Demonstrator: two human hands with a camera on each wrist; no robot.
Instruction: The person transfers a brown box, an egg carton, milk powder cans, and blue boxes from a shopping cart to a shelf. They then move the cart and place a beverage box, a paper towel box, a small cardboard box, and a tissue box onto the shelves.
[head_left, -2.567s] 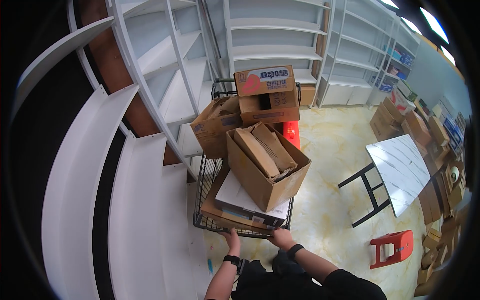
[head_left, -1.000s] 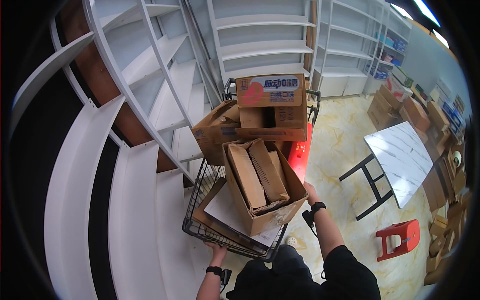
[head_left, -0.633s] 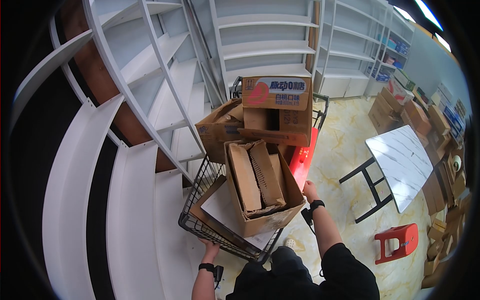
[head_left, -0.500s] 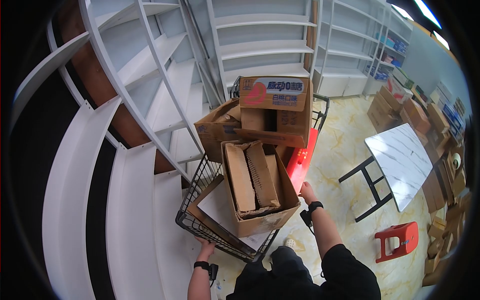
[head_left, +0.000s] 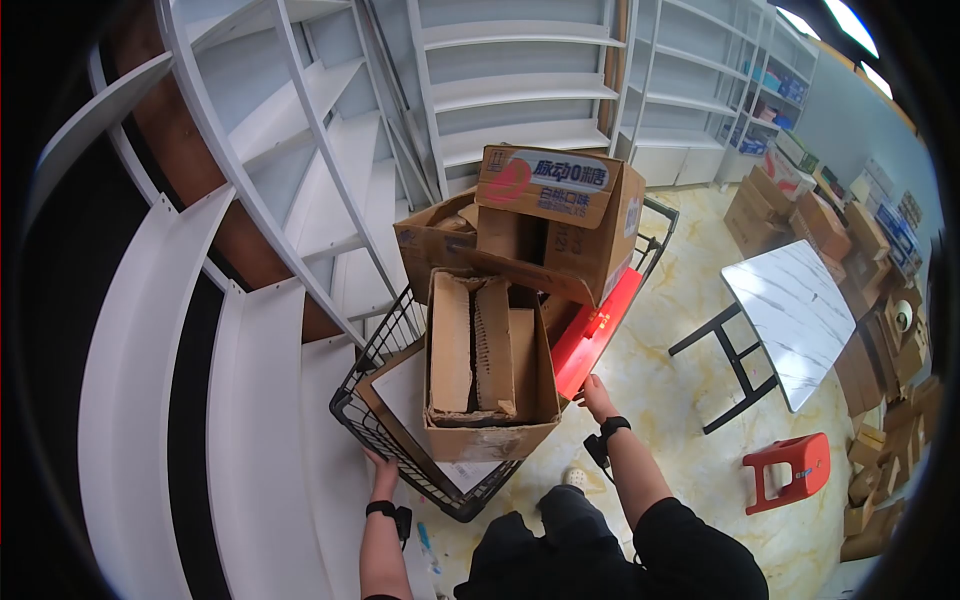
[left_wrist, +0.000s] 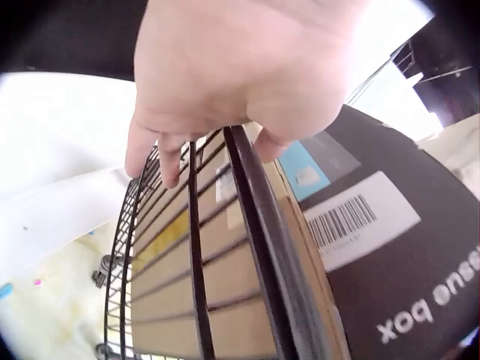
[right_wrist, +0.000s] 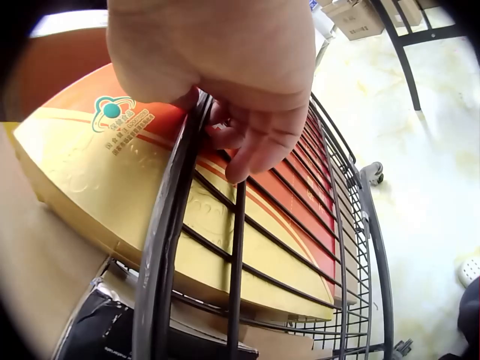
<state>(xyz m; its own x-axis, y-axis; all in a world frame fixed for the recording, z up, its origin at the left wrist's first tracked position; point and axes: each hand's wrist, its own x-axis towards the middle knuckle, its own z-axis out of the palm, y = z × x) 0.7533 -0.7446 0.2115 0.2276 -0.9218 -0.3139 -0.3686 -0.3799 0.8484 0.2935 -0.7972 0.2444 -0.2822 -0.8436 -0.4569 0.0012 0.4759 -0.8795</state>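
Observation:
A black wire shopping cart [head_left: 467, 514] loaded with cartons stands before me. My left hand [head_left: 381, 477] grips its near-left rim; in the left wrist view the thumb lies inside and the fingers outside the wires. On the right side, my right hand [head_left: 597, 397] grips the rim with curled fingers, beside a red and gold box [right_wrist: 82, 180]. An open cardboard box [head_left: 492, 442] holding cardboard pieces sits on top near me. Under it lies a flat box with dark sides [left_wrist: 420, 315] and a barcode label. Behind sits a printed carton [head_left: 545, 188] with an open front, next to another brown box [head_left: 430, 250].
White shelving [head_left: 255, 400] runs close along the left, and a shelf rack [head_left: 525, 90] stands at the back. To the right are a marble-topped table [head_left: 790, 320] and a red stool [head_left: 790, 470]. Cardboard boxes [head_left: 755, 215] pile up along the right wall.
My right hand has moved from the cart's near rim to its right side. The cart has turned, its near end swinging left and its far end right. My left hand moved left with the rim.

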